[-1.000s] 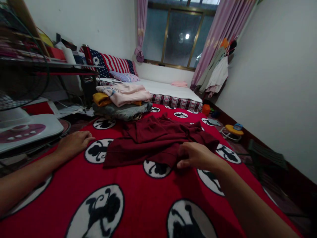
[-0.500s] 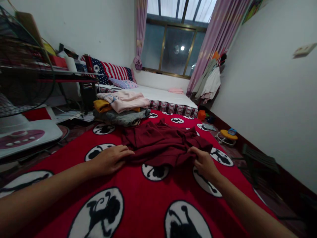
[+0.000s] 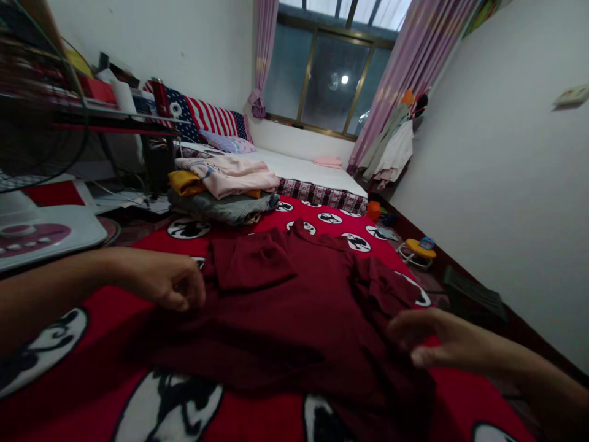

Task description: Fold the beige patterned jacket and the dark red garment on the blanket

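A dark red, long-sleeved-looking top (image 3: 294, 307) lies spread over the red blanket (image 3: 262, 417), its collar pointing away from me. One sleeve (image 3: 257, 261) is folded inward on the left; the other lies bunched on the right. My left hand (image 3: 168, 282) is over the garment's left edge, fingers loosely curled with a gap at the thumb and no cloth visible in them. At the right edge, my right hand (image 3: 430, 337) is open, thumb apart from the fingers, close to the bunched sleeve.
Folded clothes (image 3: 225, 190) are stacked beyond the top, at the left. Further back is a bed (image 3: 294, 166) under a window. A fan (image 3: 41, 221) stands at far left by a cluttered table. Along the right wall are a yellow stool (image 3: 419, 248) and a dark folding seat (image 3: 473, 294).
The dark red top, earlier bunched under both hands, now lies spread out and reaches closer to me. My hands have moved apart, and the right one has let go of the cloth.
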`<state>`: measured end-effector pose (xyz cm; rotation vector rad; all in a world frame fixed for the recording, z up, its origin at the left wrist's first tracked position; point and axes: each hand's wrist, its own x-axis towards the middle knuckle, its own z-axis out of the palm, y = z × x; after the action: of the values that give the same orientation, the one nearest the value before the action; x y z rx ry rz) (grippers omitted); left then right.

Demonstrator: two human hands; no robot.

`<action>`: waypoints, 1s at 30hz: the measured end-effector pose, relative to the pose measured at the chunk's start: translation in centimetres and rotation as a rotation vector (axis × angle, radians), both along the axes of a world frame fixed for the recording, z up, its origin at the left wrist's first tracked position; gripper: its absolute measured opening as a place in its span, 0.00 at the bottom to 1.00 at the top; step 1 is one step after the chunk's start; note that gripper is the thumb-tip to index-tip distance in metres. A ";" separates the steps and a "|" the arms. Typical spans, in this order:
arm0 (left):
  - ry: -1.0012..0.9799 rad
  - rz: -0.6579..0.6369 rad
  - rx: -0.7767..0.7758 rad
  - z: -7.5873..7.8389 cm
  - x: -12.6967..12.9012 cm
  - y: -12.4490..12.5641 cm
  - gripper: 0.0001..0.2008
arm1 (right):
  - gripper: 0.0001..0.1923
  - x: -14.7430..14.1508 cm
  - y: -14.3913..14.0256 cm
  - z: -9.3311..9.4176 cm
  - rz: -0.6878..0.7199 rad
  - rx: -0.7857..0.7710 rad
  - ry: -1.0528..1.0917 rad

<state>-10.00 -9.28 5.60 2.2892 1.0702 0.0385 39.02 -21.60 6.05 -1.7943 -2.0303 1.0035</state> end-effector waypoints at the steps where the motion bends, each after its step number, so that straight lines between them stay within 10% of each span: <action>1: -0.017 -0.070 -0.061 0.0 1.1 0.3 0.13 | 0.25 -0.9 1.3 -0.1 -0.020 0.042 0.051; 6: -0.270 -0.303 0.393 -2.1 9.0 0.9 0.18 | 0.24 -6.2 8.6 -3.2 -0.147 0.269 0.283; 10: -0.133 -0.544 0.607 -5.7 13.0 0.5 0.25 | 0.18 -9.8 10.1 -7.1 0.155 0.515 -0.031; 15: 0.145 -0.182 0.727 -7.3 8.8 3.2 0.18 | 0.17 -6.9 9.0 -8.6 0.168 0.764 -0.664; 23: 0.533 0.683 0.743 -3.5 -6.4 8.4 0.16 | 0.13 0.6 9.3 -5.7 -0.170 0.614 -1.080; 26: 0.346 0.759 0.814 -1.7 -5.2 8.3 0.21 | 0.14 -1.1 10.4 -4.6 -0.221 0.697 -1.050; 30: 0.098 0.370 0.825 -1.5 3.1 6.6 0.21 | 0.25 -3.3 13.1 -4.8 -0.324 0.591 -0.839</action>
<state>-6.90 -2.67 4.08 2.7578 1.7578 0.6254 35.74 -8.47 1.21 -2.2413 -1.9748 -0.5030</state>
